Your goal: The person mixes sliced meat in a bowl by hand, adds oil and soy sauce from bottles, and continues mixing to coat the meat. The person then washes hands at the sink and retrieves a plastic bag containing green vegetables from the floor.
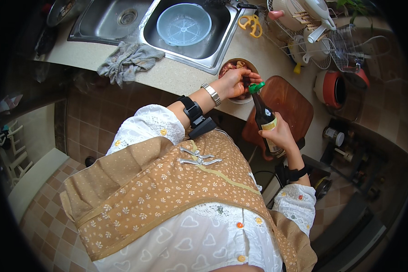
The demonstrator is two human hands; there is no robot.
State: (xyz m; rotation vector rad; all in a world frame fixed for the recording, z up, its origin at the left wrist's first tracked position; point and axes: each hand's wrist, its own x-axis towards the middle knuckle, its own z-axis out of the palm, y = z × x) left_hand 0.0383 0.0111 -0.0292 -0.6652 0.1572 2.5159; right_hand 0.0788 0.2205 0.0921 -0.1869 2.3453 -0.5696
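My left hand (236, 82) is cupped, palm upward, over a white bowl (250, 64) of raw meat pieces (228, 67). Its fingers are loosely curled and grip nothing that I can make out; the palm looks wet. My right hand (281, 132) is wrapped around a dark glass bottle (264, 114) with a pale yellow-green label. The bottle tilts toward the bowl, its green flip cap (256, 87) close to my left fingertips. Whether liquid is flowing from it is hard to tell. Part of the meat is hidden behind my left hand.
A brown wooden cutting board (289, 102) lies right of the bowl, past the counter edge. A double steel sink (221, 56) holds a blue plastic basin (184, 25). A grey cloth (131, 61), yellow-handled scissors (251, 25), a dish rack (329, 54) and a red appliance (330, 89) surround the area.
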